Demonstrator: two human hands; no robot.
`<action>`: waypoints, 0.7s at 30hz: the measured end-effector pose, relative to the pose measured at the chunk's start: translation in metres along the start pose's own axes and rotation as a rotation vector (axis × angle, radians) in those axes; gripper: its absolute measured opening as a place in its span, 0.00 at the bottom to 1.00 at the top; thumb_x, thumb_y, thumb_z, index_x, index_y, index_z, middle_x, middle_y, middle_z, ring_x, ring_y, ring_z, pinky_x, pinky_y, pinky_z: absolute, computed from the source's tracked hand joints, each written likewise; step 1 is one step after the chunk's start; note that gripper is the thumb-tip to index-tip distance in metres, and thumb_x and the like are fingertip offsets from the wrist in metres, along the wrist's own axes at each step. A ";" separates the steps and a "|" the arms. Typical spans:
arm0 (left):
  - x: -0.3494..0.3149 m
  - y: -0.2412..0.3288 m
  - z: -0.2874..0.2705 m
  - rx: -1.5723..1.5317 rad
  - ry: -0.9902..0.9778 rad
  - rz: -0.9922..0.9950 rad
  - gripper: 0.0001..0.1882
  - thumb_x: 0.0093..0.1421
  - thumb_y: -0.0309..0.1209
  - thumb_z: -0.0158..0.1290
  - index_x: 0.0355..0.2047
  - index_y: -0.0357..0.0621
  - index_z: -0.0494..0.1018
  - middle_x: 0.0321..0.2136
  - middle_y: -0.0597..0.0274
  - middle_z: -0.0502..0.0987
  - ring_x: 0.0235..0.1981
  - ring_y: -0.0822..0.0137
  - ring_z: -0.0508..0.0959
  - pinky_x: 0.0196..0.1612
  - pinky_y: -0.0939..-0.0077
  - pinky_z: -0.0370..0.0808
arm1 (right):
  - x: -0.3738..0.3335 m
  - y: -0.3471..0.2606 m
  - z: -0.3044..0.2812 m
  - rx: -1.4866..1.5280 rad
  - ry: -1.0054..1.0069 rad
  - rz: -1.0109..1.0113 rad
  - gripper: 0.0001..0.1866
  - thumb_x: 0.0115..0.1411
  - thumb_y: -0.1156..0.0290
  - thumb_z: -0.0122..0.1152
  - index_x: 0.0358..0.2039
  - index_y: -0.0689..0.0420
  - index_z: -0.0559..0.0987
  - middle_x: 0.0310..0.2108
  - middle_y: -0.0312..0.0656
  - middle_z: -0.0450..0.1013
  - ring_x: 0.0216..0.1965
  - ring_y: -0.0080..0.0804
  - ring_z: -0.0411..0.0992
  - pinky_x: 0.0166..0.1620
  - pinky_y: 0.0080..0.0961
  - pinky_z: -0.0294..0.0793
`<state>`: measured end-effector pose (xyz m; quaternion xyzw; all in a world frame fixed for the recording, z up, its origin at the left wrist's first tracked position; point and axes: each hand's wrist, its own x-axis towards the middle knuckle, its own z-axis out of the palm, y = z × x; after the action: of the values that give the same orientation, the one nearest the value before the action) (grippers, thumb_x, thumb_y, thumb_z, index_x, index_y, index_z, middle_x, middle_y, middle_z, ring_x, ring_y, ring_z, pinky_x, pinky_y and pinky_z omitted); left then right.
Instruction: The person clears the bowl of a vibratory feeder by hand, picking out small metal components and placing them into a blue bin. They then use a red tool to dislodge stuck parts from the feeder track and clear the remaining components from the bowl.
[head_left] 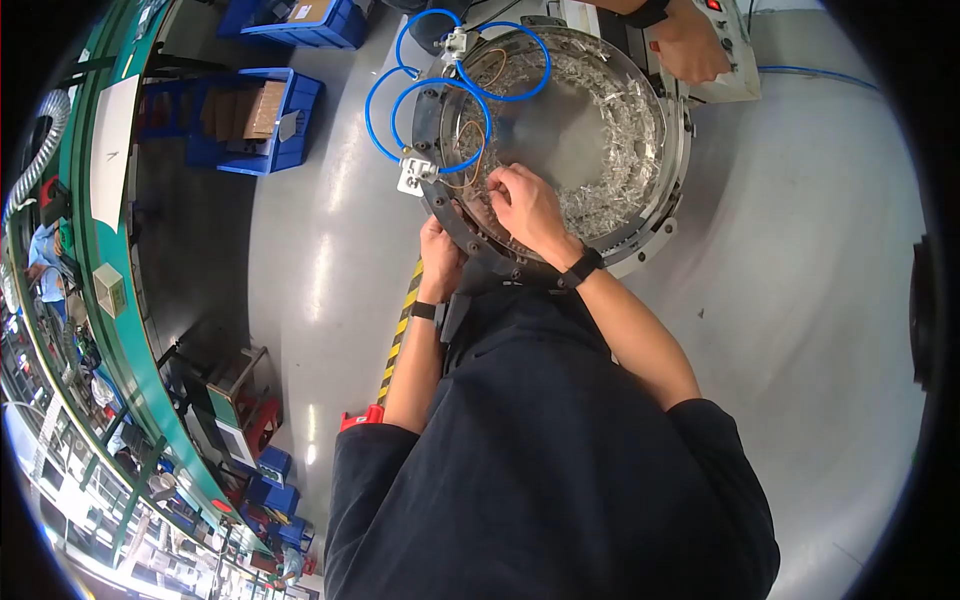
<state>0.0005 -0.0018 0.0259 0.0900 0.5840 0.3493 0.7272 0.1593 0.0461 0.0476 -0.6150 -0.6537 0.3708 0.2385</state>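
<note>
In front of me stands a round metal feeder bowl [555, 135]. Small clear and silvery pieces [625, 150] lie in a ring around its inside. My right hand [527, 208] reaches over the near left rim, with its fingers curled in and the fingertips close together by the inner wall. Whatever is between those fingertips is too small to make out. My left hand [438, 258] is closed at the outside of the dark rim segment [455, 228], its fingertips partly hidden by the rim. Close beside it is a white fitting [416, 172] with looped blue air tubing [368, 112].
Another person's hand [692, 48] is at a control box [738, 60] at the far right. A second white fitting [456, 44] sits at the bowl's far left. Blue bins [290, 135] with cardboard stand to the left, beyond them a green-edged workbench [150, 350]. Yellow-black tape [400, 325] marks an edge nearby.
</note>
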 end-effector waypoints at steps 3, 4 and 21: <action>-0.001 -0.003 0.013 -0.109 0.022 0.098 0.05 0.63 0.29 0.45 0.29 0.46 0.68 0.21 0.74 0.67 0.20 0.81 0.66 0.18 0.87 0.60 | -0.003 -0.006 0.000 0.070 0.011 0.014 0.06 0.51 0.74 0.57 0.31 0.58 0.77 0.29 0.43 0.73 0.30 0.43 0.73 0.33 0.35 0.72; 0.000 -0.003 0.016 -0.162 0.033 0.145 0.06 0.63 0.29 0.44 0.28 0.47 0.67 0.21 0.74 0.66 0.20 0.81 0.66 0.18 0.87 0.59 | -0.003 -0.009 0.001 0.160 -0.023 0.012 0.06 0.51 0.75 0.57 0.31 0.59 0.77 0.29 0.43 0.73 0.29 0.41 0.74 0.33 0.32 0.73; 0.003 -0.004 0.006 -0.129 -0.089 0.046 0.10 0.64 0.34 0.45 0.24 0.51 0.66 0.13 0.76 0.65 0.08 0.81 0.59 0.10 0.85 0.51 | -0.003 -0.023 0.008 0.037 -0.015 -0.031 0.04 0.51 0.72 0.58 0.27 0.57 0.76 0.27 0.43 0.74 0.29 0.43 0.73 0.32 0.36 0.72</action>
<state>0.0077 -0.0009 0.0231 0.0719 0.5251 0.3985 0.7485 0.1392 0.0426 0.0609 -0.5977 -0.6579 0.3835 0.2506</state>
